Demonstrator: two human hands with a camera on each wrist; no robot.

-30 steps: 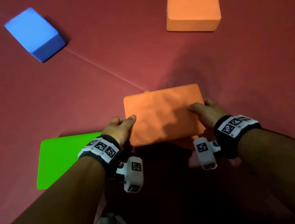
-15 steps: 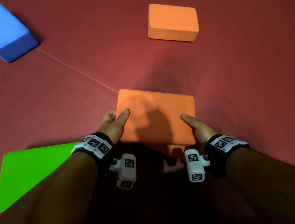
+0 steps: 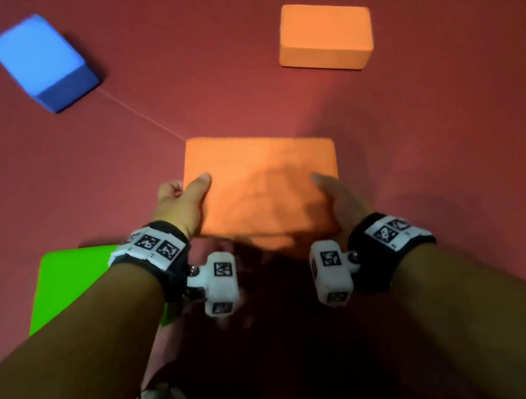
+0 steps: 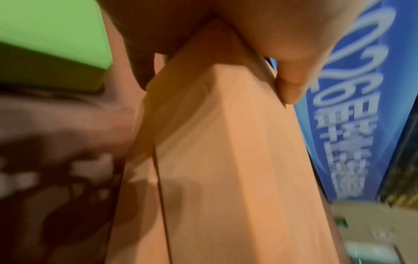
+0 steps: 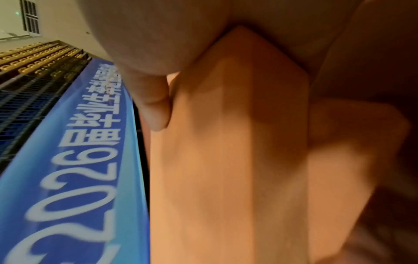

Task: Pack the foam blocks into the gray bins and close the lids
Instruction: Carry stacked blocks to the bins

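Orange foam: the big orange block [image 3: 261, 186] is held up off the red floor [image 3: 447, 143] between both hands, out in front of the person, broad face up.
Left hand: the left hand [image 3: 184, 202] clamps the block's left end, thumb on the top face, fingers curled round the side and under it. The left wrist view shows the thumb [image 4: 291, 85] pressed on an edge.
Right hand: the right hand [image 3: 341, 199] grips the right end the same way, thumb on top. A bit blurred in the head view, but the right wrist view shows it wrapped round the corner.
Step in hand: looks to me like the carry, block picked up and on its way to a bin.
Next move: my guess is they need to find the bin, line the long side up with the opening and lower it in flat. Foam squashes, so a gentle two-handed squeeze should do.
Still to pack: a blue block [image 3: 42, 62] far left, a smaller orange block [image 3: 324, 37] far right, a green block [image 3: 73, 285] partly behind the left forearm. All well apart from each other.
Can't see: no gray bin or lid anywhere in view, so no idea which way it lies.
Hard to make out: there may be a second orange piece under the held block, there's a seam in the left wrist view, can't tell. Something pale near the bottom edge, maybe a shoe.
Background: blue banner [image 5: 74, 160] with blurred white lettering.
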